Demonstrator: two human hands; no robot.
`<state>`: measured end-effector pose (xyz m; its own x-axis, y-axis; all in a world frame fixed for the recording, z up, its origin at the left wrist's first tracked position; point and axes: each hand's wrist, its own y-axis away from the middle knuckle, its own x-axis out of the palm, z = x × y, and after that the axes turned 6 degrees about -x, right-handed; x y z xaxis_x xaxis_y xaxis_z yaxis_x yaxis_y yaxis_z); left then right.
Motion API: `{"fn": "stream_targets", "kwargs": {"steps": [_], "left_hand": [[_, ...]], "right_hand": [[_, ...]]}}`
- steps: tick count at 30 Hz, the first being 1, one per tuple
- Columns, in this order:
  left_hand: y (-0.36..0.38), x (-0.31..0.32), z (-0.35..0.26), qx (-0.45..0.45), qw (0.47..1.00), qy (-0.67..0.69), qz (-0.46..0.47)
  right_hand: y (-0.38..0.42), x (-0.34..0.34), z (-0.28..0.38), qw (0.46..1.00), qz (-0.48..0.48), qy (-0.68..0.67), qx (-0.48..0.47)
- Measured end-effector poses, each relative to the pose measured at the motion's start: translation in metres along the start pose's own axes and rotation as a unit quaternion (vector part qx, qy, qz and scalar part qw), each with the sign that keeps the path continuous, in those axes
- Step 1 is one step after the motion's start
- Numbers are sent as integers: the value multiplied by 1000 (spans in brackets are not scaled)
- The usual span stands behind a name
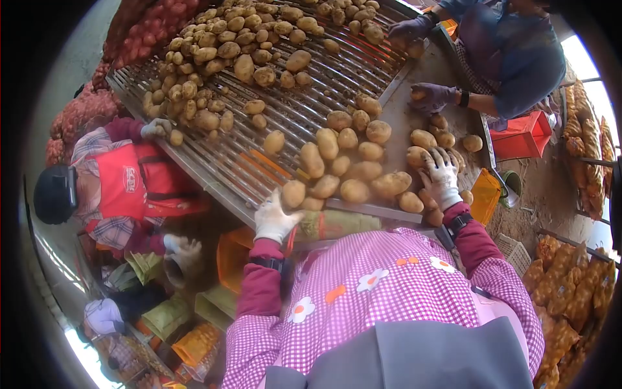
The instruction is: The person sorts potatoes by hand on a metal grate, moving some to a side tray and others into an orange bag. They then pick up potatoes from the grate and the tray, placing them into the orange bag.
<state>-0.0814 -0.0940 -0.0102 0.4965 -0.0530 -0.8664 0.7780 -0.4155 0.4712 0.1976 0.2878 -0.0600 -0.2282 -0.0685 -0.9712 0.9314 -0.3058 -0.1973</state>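
left of the slatted table (220,159), a co-worker in a red apron (126,181) has one gloved hand on its edge, near a small potato. at the table's near edge, the white-gloved left hand (275,217) is beside a potato (293,194), fingers somewhat apart; i cannot tell whether they touch it. potatoes (346,139) lie loose on the table's near part, with a larger heap on the slats at its far left. further right on the table, the white-gloved right hand (442,174) rests over several potatoes, fingers spread and slightly bent. just off the table's right side are a yellow container (486,196) and a red container (521,135), below a co-worker in blue (528,58).
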Motion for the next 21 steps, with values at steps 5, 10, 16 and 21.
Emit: {"fn": "stream_targets", "kwargs": {"steps": [5,10,16,21], "left_hand": [[4,28,-35,-68,997,7,-36],[-7,21,-38,52,994,-18,-98],[-37,8,-5,-6,932,138,-336],[24,-6,-28,128,985,-108,-46]], "right_hand": [[31,-24,42,984,37,-123,-127],[-1,-38,81,925,282,-185,-177],[-17,-19,112,906,361,-131,-177],[-9,-30,107,914,336,-155,-166]]}}
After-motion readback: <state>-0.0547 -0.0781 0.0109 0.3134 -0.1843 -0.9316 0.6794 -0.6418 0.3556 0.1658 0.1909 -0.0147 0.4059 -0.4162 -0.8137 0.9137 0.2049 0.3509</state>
